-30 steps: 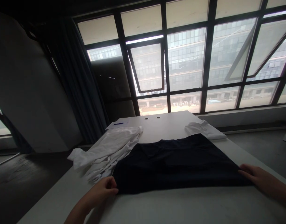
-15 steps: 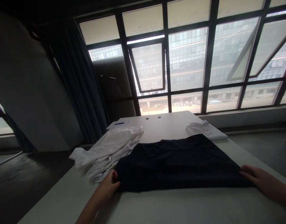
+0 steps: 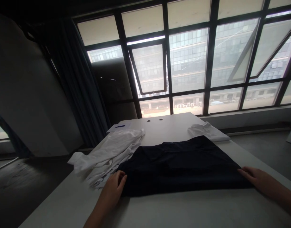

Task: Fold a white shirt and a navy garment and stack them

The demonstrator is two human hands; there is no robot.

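Observation:
A dark navy garment [image 3: 178, 167] lies spread flat across the near part of the white table [image 3: 183, 209]; its exact kind does not show. At its left edge, my left hand [image 3: 114, 186] has thumb and fingers curled together on the cloth. My right hand [image 3: 256, 179] pinches the opposite edge near the right corner, its fingertips partly hidden against the dark fabric. Just beyond my left hand lies a loose pile of white garments [image 3: 109, 148], which touches or lies close to the navy cloth.
A folded white garment [image 3: 212, 133] rests at the table's right side, behind the navy one. On the far left are paper sheets [image 3: 113, 128] with a blue pen [image 3: 120, 126]. Two round holes [image 3: 148, 121] pierce the table's far end. Windows and a dark curtain [image 3: 81, 82] stand beyond.
My left hand has shifted slightly up and right, farther over the garment's left edge. The right hand still holds the right edge. The whole view has turned slightly.

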